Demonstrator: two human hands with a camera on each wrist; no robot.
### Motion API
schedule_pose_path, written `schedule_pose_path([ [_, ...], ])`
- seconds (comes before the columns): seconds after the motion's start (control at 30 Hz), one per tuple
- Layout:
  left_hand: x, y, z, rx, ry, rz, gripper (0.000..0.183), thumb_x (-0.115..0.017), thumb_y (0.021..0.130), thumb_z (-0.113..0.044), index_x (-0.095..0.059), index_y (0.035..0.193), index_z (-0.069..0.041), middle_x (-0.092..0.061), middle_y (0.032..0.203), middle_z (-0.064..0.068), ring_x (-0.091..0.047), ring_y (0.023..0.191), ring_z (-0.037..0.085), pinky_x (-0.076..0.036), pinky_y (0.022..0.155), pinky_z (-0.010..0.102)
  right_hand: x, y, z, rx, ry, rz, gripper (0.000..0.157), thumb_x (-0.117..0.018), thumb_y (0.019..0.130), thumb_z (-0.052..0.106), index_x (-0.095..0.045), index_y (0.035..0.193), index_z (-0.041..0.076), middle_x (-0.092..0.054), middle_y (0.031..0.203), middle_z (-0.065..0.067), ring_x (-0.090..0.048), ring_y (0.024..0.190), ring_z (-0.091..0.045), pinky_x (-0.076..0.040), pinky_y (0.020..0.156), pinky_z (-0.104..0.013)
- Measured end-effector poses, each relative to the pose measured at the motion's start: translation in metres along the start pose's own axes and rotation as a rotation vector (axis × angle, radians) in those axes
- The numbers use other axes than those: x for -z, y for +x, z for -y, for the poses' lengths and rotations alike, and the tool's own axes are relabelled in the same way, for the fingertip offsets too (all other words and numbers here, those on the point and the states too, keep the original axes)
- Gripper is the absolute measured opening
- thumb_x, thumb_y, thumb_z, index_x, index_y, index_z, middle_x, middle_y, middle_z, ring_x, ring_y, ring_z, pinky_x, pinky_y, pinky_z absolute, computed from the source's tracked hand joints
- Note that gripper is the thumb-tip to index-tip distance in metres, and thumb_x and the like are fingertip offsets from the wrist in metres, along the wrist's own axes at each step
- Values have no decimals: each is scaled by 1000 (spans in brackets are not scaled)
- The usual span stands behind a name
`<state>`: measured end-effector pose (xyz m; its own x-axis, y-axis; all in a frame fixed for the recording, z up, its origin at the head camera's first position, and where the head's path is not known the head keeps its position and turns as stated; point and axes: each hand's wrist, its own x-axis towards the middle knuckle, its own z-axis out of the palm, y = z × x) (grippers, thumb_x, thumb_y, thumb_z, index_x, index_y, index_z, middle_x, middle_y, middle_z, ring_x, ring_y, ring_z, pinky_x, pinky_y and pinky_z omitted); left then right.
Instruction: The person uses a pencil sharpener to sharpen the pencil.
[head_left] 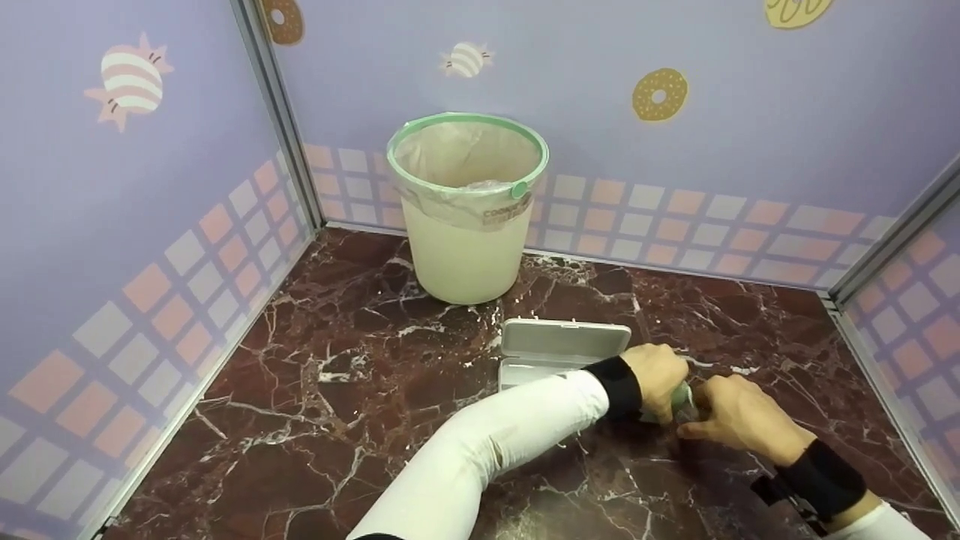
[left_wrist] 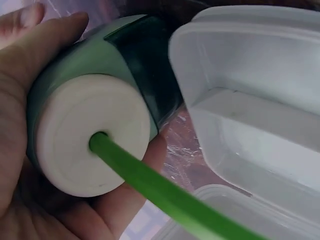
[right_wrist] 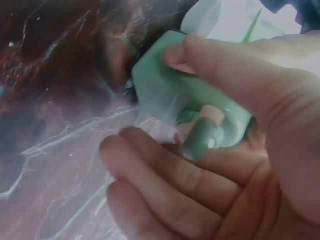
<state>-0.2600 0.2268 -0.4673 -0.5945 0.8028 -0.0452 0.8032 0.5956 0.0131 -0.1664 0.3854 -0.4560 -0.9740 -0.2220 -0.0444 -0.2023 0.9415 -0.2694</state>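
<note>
My left hand (head_left: 658, 376) grips the body of a green crank pencil sharpener (left_wrist: 75, 65). Its round cream face (left_wrist: 65, 145) shows in the left wrist view, with a green pencil (left_wrist: 155, 187) stuck in the centre hole. A dark see-through drawer (left_wrist: 150, 65) forms one side. On the sharpener's other end, in the right wrist view, is a small crank with a green knob (right_wrist: 196, 141). My right hand (head_left: 742, 416) is around this crank end, its thumb stretched above and its fingers loosely bent below the knob.
A pale plastic case (head_left: 566, 341) lies with its hinged lid raised, just left of my hands; my left forearm covers part of it. A bin (head_left: 465, 255) with a green rim and clear liner stands near the back wall. Patterned walls (head_left: 585, 75) enclose the marbled surface (head_left: 360, 420).
</note>
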Motion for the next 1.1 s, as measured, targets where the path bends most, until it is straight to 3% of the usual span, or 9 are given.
schedule_pose_path([
  [0.1, 1, -4, 1, 21, -6, -19, 43, -101, 73, -52, -79, 102, -29, -83, 108, -7, -78, 94, 13, -65, 85, 29, 3, -4, 5, 6, -31, 0, 35, -93, 79, 28, -61, 64, 23, -58, 60, 11, -51, 57, -10, -40, 53, -31],
  [0.23, 2, -8, 1, 38, -9, -44, 40, -101, 72, -50, -78, 97, -29, -83, 105, -8, -78, 90, 13, -66, 82, 28, 9, -6, 10, 79, -61, -21, 33, -80, 78, 9, -56, 61, 25, -50, 59, 14, -46, 56, -7, -38, 53, -29],
  [0.43, 6, -10, 2, 0, 14, -40, 34, -98, 74, -40, -74, 96, -28, -79, 101, -8, -75, 87, 13, -65, 79, 28, 25, -4, 11, 197, -38, 44, 38, -65, 72, -7, -48, 61, 25, -38, 60, 18, -36, 54, 1, -30, 51, -21],
  [0.67, 7, -6, 1, -29, 25, 4, 34, -98, 75, -38, -73, 96, -29, -81, 105, -9, -76, 93, 11, -64, 84, 26, 36, 1, 6, 216, -43, 39, 37, -66, 76, -8, -53, 62, 24, -43, 60, 18, -37, 54, 2, -32, 54, -21],
  [0.83, 6, -8, 0, -20, 36, 23, 36, -99, 76, -42, -71, 95, -31, -80, 107, -10, -75, 95, 10, -64, 84, 25, 38, 9, 0, 167, -46, 31, 34, -67, 80, -7, -59, 65, 22, -49, 62, 15, -43, 55, -2, -35, 53, -23],
  [0.97, 4, -8, -1, -30, 34, 27, 35, -98, 77, -43, -71, 95, -30, -79, 103, -10, -74, 91, 10, -63, 83, 25, 31, 21, -13, 134, -67, -11, 32, -70, 81, -6, -63, 67, 21, -53, 64, 11, -46, 58, -8, -37, 55, -27],
  [1.1, 2, -8, -2, -64, 27, 24, 36, -98, 77, -43, -73, 99, -29, -79, 100, -11, -73, 89, 10, -62, 80, 24, 12, 31, -30, 172, -59, -23, 26, -71, 80, -7, -68, 69, 17, -55, 65, 9, -46, 60, -9, -39, 57, -29],
])
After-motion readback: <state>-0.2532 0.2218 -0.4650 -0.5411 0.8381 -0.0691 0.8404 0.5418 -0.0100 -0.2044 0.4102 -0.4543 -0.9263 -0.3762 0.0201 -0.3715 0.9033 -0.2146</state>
